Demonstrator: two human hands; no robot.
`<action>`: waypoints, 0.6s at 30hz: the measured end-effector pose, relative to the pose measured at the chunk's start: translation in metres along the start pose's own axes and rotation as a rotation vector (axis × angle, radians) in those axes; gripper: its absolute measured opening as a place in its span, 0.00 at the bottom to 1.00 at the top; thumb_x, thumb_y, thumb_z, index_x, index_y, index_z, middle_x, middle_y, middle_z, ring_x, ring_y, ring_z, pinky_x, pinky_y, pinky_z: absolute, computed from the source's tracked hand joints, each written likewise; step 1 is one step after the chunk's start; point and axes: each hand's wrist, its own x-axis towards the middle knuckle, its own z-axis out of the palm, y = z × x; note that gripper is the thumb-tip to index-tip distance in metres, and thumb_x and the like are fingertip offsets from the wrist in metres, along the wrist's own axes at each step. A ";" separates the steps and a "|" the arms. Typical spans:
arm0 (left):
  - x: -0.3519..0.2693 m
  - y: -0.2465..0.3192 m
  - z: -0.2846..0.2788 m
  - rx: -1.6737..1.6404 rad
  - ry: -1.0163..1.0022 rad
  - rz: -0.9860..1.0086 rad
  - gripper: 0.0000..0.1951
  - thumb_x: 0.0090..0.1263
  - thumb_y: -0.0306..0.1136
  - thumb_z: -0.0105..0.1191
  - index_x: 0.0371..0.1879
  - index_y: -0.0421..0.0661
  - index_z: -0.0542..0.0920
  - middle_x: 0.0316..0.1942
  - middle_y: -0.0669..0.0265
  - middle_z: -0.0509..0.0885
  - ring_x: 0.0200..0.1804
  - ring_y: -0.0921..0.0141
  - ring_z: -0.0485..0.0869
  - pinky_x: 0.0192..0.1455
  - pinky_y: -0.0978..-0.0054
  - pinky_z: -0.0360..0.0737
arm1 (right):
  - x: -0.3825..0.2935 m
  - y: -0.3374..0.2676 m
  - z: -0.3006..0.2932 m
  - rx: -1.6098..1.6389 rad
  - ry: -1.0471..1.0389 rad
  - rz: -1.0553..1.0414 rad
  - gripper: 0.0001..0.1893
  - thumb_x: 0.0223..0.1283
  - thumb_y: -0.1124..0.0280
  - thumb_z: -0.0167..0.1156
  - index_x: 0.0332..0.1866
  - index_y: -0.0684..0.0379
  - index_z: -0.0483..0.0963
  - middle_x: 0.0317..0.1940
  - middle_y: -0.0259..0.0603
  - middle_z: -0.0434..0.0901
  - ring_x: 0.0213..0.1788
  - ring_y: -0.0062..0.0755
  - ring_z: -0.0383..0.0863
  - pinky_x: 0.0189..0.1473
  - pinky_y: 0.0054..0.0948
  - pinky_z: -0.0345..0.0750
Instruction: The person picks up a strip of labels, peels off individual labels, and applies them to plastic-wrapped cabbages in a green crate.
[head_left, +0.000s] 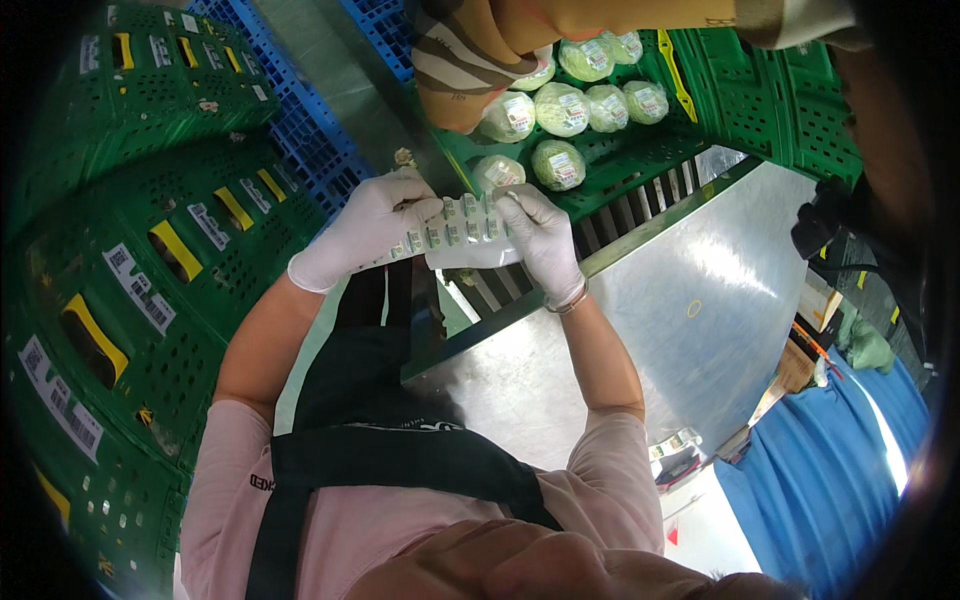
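Observation:
Both my hands wear white gloves. They hold a sheet of small printed stickers (457, 231) stretched between them, with white backing hanging below it. My left hand (367, 225) pinches the sheet's left part between thumb and fingers. At the other end, my right hand (541, 238) grips the sheet, its fingertips bent over the edge. Just beyond the sheet is a green plastic crate (637, 161) holding several round green vegetables in clear film, apparently cabbages or lettuces. One wrapped head (559, 165) bears a printed label. Another wrapped head (499, 172) is partly hidden behind my right hand.
A co-worker's patterned sleeve (457, 67) reaches across the crate's far side. Stacked green crates (187, 255) rise at left, by blue plastic pallets (300, 112). The crate rests over a roller conveyor (645, 202). A metal table (660, 300) extends right, near blue cloth (810, 465).

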 end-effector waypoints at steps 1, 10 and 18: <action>-0.002 -0.002 -0.003 0.058 -0.015 0.023 0.07 0.64 0.28 0.58 0.32 0.36 0.82 0.29 0.61 0.77 0.31 0.65 0.77 0.37 0.71 0.73 | 0.001 -0.005 0.000 -0.002 -0.007 0.001 0.11 0.57 0.72 0.69 0.43 0.62 0.81 0.43 0.39 0.82 0.46 0.30 0.81 0.51 0.26 0.76; -0.014 -0.012 -0.009 0.288 -0.058 0.173 0.07 0.63 0.30 0.58 0.34 0.39 0.83 0.33 0.59 0.80 0.37 0.59 0.82 0.41 0.69 0.78 | 0.013 -0.044 0.023 -0.895 -0.198 -0.745 0.22 0.50 0.71 0.63 0.54 0.54 0.77 0.45 0.35 0.78 0.45 0.35 0.80 0.44 0.30 0.80; -0.019 -0.021 -0.022 0.189 -0.134 0.068 0.09 0.65 0.33 0.56 0.34 0.37 0.82 0.33 0.59 0.79 0.36 0.62 0.80 0.41 0.69 0.76 | 0.013 -0.042 0.033 -0.920 -0.283 -0.843 0.20 0.47 0.74 0.62 0.50 0.52 0.79 0.37 0.32 0.78 0.38 0.29 0.81 0.34 0.26 0.80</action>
